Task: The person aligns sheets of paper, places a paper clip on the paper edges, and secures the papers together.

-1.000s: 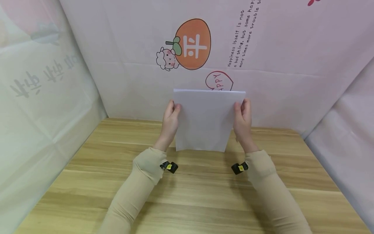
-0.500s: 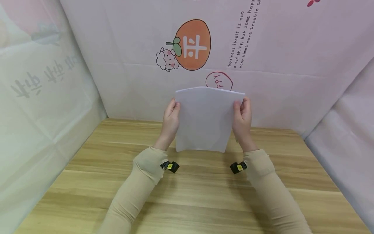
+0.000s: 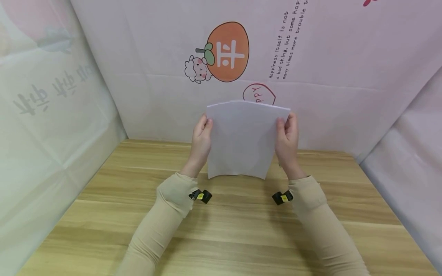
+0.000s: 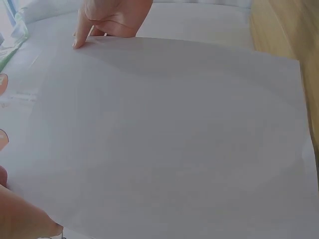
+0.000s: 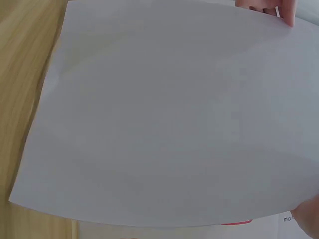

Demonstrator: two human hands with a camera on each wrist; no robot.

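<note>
White paper [image 3: 241,142], blank on the side toward me, stands upright between both hands in the head view. Its top edge bows up in the middle. My left hand [image 3: 201,143] pinches the left edge near the upper corner, thumb on the near face and fingers behind. On the opposite edge my right hand [image 3: 287,143] grips the same way at about the same height. The paper [image 4: 174,134] fills most of the left wrist view, with the right hand [image 4: 117,17] at its far edge. In the right wrist view the paper [image 5: 164,119] looks gently curved.
A wood-grain table [image 3: 228,230] lies below the hands. Behind it hangs a white printed cloth [image 3: 165,107] with an orange fruit drawing [image 3: 229,69] and lettering. More pale cloth [image 3: 62,126] closes the left side, and the right side too. Each wrist carries a small black camera [image 3: 206,196].
The paper's top edge was nearly straight one second ago; now it arches upward in the middle, and the lower edge bows too. Both hands keep their grip, hardly moving.
</note>
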